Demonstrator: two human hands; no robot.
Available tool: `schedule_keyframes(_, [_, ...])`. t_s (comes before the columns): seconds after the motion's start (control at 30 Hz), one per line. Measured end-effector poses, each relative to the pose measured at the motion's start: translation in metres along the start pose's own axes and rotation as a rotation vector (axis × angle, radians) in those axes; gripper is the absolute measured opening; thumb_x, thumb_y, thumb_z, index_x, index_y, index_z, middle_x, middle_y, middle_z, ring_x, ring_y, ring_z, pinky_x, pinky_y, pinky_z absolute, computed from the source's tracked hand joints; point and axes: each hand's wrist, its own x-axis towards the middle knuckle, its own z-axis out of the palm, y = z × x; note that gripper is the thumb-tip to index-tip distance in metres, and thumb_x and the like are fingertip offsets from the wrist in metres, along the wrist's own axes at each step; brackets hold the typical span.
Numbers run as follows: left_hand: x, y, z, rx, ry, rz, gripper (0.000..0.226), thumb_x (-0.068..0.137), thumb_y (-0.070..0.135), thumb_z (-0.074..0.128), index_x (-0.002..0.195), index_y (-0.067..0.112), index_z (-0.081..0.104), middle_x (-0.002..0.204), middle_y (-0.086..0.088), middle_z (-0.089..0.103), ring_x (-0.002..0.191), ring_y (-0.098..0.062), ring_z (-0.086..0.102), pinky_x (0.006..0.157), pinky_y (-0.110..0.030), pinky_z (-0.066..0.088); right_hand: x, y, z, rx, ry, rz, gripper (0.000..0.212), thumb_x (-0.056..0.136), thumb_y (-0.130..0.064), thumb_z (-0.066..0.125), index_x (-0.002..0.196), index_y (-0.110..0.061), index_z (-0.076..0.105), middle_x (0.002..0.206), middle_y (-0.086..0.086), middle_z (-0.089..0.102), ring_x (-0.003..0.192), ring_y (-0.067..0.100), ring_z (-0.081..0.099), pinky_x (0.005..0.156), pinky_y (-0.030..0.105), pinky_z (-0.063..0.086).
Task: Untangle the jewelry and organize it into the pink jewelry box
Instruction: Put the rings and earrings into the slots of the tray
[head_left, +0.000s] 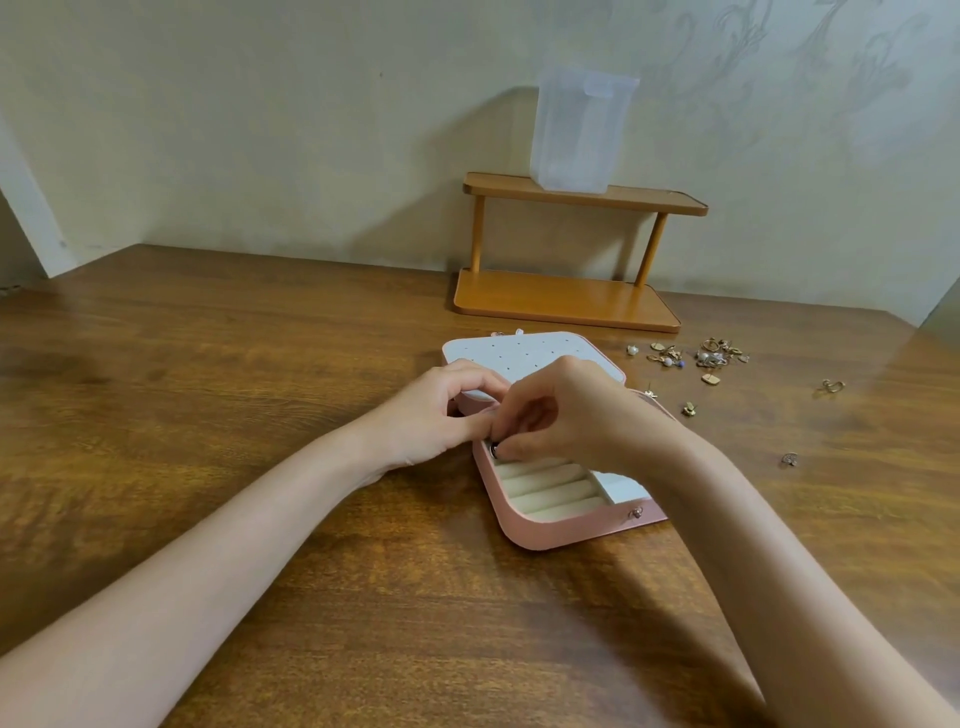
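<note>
At frame centre both hands meet over the open pink jewelry box (524, 535) on the wooden desk (260, 389), the right hand (566, 410) pinching a small dark ring (494, 450) into the cream ring rolls (545, 486), apparently to seat it, the left hand (441, 410) curled beside it, while tangled gold jewelry (696, 358) waits right of centre.

Both hands are meeting over the open pink jewelry box (524, 530) near the middle of the wooden tabletop (260, 415). The right hand (566, 410) is pinching a small dark ring (493, 450) at the far end of the cream ring rolls (550, 488), and the left hand (441, 410) is curling in beside it. Loose jewelry (701, 358) is lying scattered toward the right edge.
</note>
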Motion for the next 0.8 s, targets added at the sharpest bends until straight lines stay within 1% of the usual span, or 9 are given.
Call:
schedule_keyframes(0.23, [0.0, 0.002, 0.0, 0.019, -0.008, -0.021, 0.016, 0.089, 0.021, 0.063, 0.103, 0.023, 0.068, 0.115, 0.014, 0.057, 0.108, 0.001, 0.053, 0.097, -0.021, 0.04, -0.001, 0.004, -0.001, 0.054, 0.029, 0.015, 0.011, 0.076, -0.009, 0.076, 0.083, -0.017, 0.077, 0.081, 0.0, 0.072, 0.074, 0.006, 0.063, 0.071, 0.02, 0.051])
schedule_keyframes(0.37, [-0.001, 0.006, 0.002, 0.019, 0.043, -0.022, 0.013, 0.089, 0.017, 0.062, 0.095, 0.026, 0.069, 0.111, 0.016, 0.059, 0.106, 0.003, 0.053, 0.089, -0.014, 0.04, -0.003, 0.009, -0.015, 0.181, 0.07, 0.032, 0.009, 0.079, -0.001, 0.071, 0.08, -0.01, 0.073, 0.072, 0.007, 0.071, 0.06, 0.005, 0.064, 0.064, 0.022, 0.055])
schedule_keyframes(0.43, [0.0, 0.008, 0.005, 0.01, 0.113, -0.041, 0.017, 0.09, 0.014, 0.059, 0.088, 0.028, 0.068, 0.107, 0.017, 0.06, 0.105, 0.002, 0.051, 0.085, -0.013, 0.039, -0.001, 0.021, -0.029, 0.188, 0.225, 0.085, 0.008, 0.083, -0.001, 0.067, 0.082, -0.008, 0.072, 0.07, 0.004, 0.07, 0.059, 0.007, 0.064, 0.062, 0.025, 0.055])
schedule_keyframes(0.5, [0.002, 0.012, 0.009, 0.018, 0.178, -0.057, 0.022, 0.091, 0.011, 0.056, 0.082, 0.029, 0.066, 0.101, 0.017, 0.06, 0.102, 0.002, 0.051, 0.081, -0.011, 0.038, 0.008, 0.041, -0.044, 0.04, 0.463, 0.181, 0.012, 0.086, -0.002, 0.061, 0.088, -0.005, 0.073, 0.071, 0.0, 0.068, 0.063, 0.01, 0.062, 0.064, 0.018, 0.051])
schedule_keyframes(0.57, [0.004, 0.014, 0.014, 0.083, 0.219, -0.03, 0.026, 0.091, 0.009, 0.054, 0.078, 0.029, 0.064, 0.096, 0.016, 0.059, 0.101, -0.002, 0.05, 0.081, -0.013, 0.036, 0.02, 0.062, -0.058, -0.159, 0.615, 0.324, 0.024, 0.088, 0.002, 0.052, 0.096, -0.007, 0.073, 0.09, 0.008, 0.069, 0.079, 0.019, 0.062, 0.074, 0.021, 0.049])
schedule_keyframes(0.63, [0.005, 0.013, 0.018, 0.157, 0.23, -0.01, 0.028, 0.092, 0.01, 0.052, 0.076, 0.032, 0.061, 0.098, 0.013, 0.056, 0.106, -0.006, 0.045, 0.088, -0.022, 0.034, 0.032, 0.079, -0.063, -0.267, 0.537, 0.455, 0.037, 0.089, 0.008, 0.043, 0.111, -0.008, 0.068, 0.118, 0.017, 0.062, 0.105, 0.031, 0.057, 0.089, 0.034, 0.047])
schedule_keyframes(0.7, [0.005, 0.013, 0.02, 0.177, 0.235, -0.011, 0.028, 0.093, 0.011, 0.05, 0.077, 0.032, 0.06, 0.102, 0.011, 0.055, 0.108, -0.007, 0.041, 0.093, -0.028, 0.033, 0.043, 0.093, -0.062, -0.375, 0.331, 0.5, 0.042, 0.092, 0.007, 0.041, 0.126, -0.01, 0.058, 0.131, 0.017, 0.054, 0.117, 0.033, 0.051, 0.093, 0.034, 0.043])
schedule_keyframes(0.73, [0.004, 0.012, 0.02, 0.172, 0.235, -0.012, 0.028, 0.093, 0.011, 0.049, 0.078, 0.031, 0.06, 0.103, 0.01, 0.055, 0.108, -0.007, 0.04, 0.095, -0.029, 0.033, 0.047, 0.1, -0.06, -0.412, 0.242, 0.484, 0.041, 0.093, 0.005, 0.041, 0.13, -0.009, 0.055, 0.132, 0.016, 0.054, 0.114, 0.032, 0.052, 0.088, 0.031, 0.045])
schedule_keyframes(0.8, [0.004, 0.013, 0.02, 0.165, 0.232, -0.012, 0.028, 0.094, 0.011, 0.048, 0.078, 0.031, 0.06, 0.104, 0.011, 0.054, 0.108, -0.007, 0.039, 0.097, -0.03, 0.032, 0.052, 0.111, -0.055, -0.456, 0.136, 0.449, 0.038, 0.094, 0.001, 0.04, 0.126, -0.009, 0.058, 0.122, 0.016, 0.06, 0.096, 0.029, 0.055, 0.068, 0.023, 0.046])
